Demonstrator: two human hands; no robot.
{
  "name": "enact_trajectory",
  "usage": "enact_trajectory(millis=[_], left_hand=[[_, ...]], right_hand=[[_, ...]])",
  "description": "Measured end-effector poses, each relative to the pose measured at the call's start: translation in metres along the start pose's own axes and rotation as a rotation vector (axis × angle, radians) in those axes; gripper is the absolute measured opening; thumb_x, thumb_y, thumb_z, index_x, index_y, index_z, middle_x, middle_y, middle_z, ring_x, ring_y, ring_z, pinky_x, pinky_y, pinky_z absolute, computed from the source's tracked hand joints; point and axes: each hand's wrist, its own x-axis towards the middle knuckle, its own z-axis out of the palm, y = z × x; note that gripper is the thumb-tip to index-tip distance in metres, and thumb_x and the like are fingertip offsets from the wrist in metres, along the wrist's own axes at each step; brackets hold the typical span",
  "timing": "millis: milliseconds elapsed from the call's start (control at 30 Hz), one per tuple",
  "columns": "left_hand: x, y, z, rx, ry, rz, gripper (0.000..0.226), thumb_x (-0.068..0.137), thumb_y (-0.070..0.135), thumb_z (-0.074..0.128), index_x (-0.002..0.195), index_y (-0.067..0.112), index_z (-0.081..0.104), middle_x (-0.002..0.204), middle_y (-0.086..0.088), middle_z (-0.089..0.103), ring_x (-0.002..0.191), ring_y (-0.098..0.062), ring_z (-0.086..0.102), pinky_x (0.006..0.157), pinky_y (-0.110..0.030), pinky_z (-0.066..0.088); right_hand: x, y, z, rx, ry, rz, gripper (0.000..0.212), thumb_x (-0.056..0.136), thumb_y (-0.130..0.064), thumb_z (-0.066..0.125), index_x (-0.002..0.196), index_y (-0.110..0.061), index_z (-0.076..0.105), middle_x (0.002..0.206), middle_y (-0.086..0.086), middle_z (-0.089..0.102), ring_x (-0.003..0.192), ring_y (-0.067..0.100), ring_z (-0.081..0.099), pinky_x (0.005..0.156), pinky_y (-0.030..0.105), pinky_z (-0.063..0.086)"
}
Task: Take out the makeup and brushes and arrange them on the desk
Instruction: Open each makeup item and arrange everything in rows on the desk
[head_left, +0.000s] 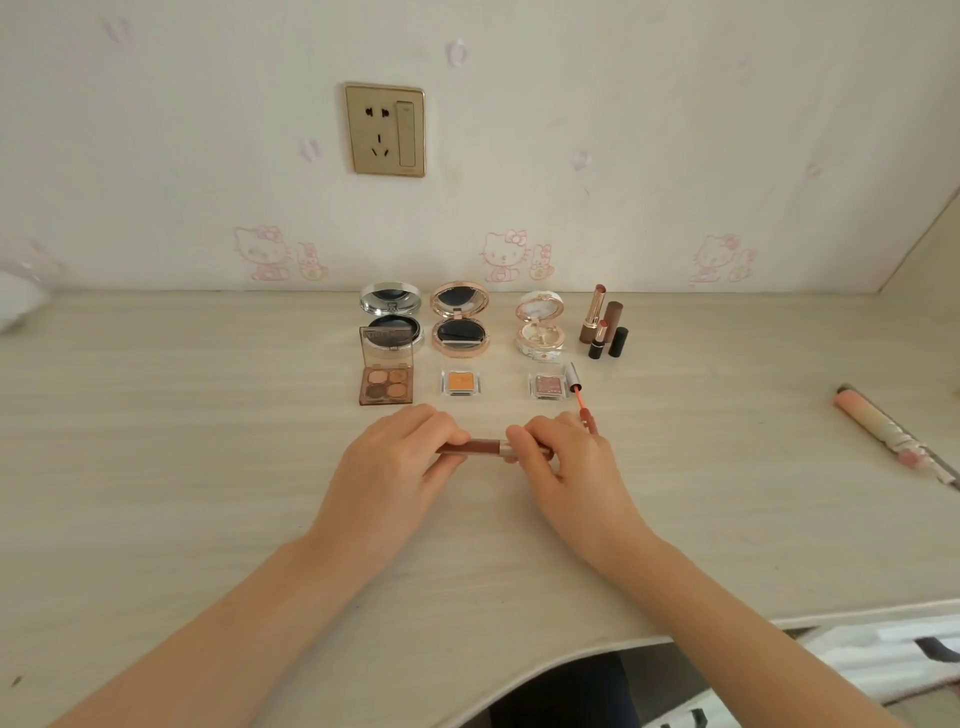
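The pale desk (208, 467) carries a neat display. Over its near middle the left hand (395, 457) curls round the barrel of a brown lip gloss tube (480, 447). The right hand (561, 457) pinches its cap end, holding it level, probably to twist it open. Beyond the grip stand three open compacts (460, 322), lids up to show their contents. An eyeshadow palette (386, 387) lies nearer the grip. Uncapped lipsticks (597, 317) stand beyond and to the right. A loose applicator wand (577, 395) lies just past the right fingers.
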Motion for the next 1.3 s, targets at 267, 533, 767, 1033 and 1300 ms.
enact_trajectory(millis=[267, 533, 767, 1033, 1300], left_hand=[[-0.002, 0.004, -0.002, -0.056, -0.009, 0.018, 0.015, 0.077, 0.006, 0.077, 0.09, 0.006, 0.07, 0.087, -0.002, 0.067, 0.078, -0.019, 0.066, 0.067, -0.038, 0.054], [-0.004, -0.002, -0.003, -0.158, -0.069, -0.071, 0.022, 0.082, 0.021, 0.071, 0.102, 0.015, 0.072, 0.093, 0.006, 0.071, 0.085, -0.006, 0.065, 0.079, -0.026, 0.049], [-0.002, -0.008, -0.005, -0.12, 0.118, 0.026, 0.02, 0.082, 0.018, 0.07, 0.1, 0.009, 0.071, 0.096, 0.003, 0.067, 0.086, -0.017, 0.064, 0.079, -0.041, 0.052], [-0.004, -0.012, -0.001, -0.186, 0.102, 0.043, 0.02, 0.085, 0.021, 0.069, 0.102, 0.012, 0.07, 0.096, 0.007, 0.064, 0.088, -0.014, 0.062, 0.081, -0.034, 0.05], [-0.004, -0.013, 0.001, -0.198, 0.102, 0.036, 0.019, 0.083, 0.02, 0.069, 0.102, 0.014, 0.07, 0.095, 0.008, 0.065, 0.088, -0.009, 0.061, 0.083, -0.023, 0.049]], right_hand=[[-0.004, 0.0, -0.001, -0.002, 0.114, -0.17, 0.036, 0.096, -0.037, 0.042, 0.075, -0.013, 0.059, 0.07, -0.011, 0.055, 0.081, 0.02, 0.045, 0.076, 0.035, 0.043], [-0.006, -0.001, -0.001, -0.008, 0.09, -0.184, 0.027, 0.097, -0.035, 0.04, 0.087, -0.018, 0.059, 0.081, -0.025, 0.049, 0.088, 0.013, 0.04, 0.079, 0.034, 0.042], [-0.009, 0.002, -0.005, 0.093, 0.016, -0.073, 0.021, 0.094, -0.046, 0.037, 0.106, -0.034, 0.049, 0.11, -0.028, 0.042, 0.115, 0.007, 0.04, 0.097, 0.026, 0.037], [-0.01, -0.001, -0.006, 0.088, 0.041, -0.105, 0.014, 0.091, -0.034, 0.041, 0.09, -0.027, 0.053, 0.095, -0.023, 0.048, 0.098, 0.013, 0.046, 0.088, 0.025, 0.038], [-0.01, -0.005, -0.007, 0.153, 0.035, -0.051, 0.029, 0.095, -0.038, 0.037, 0.075, -0.027, 0.055, 0.078, -0.016, 0.057, 0.087, 0.012, 0.049, 0.086, 0.029, 0.038]])
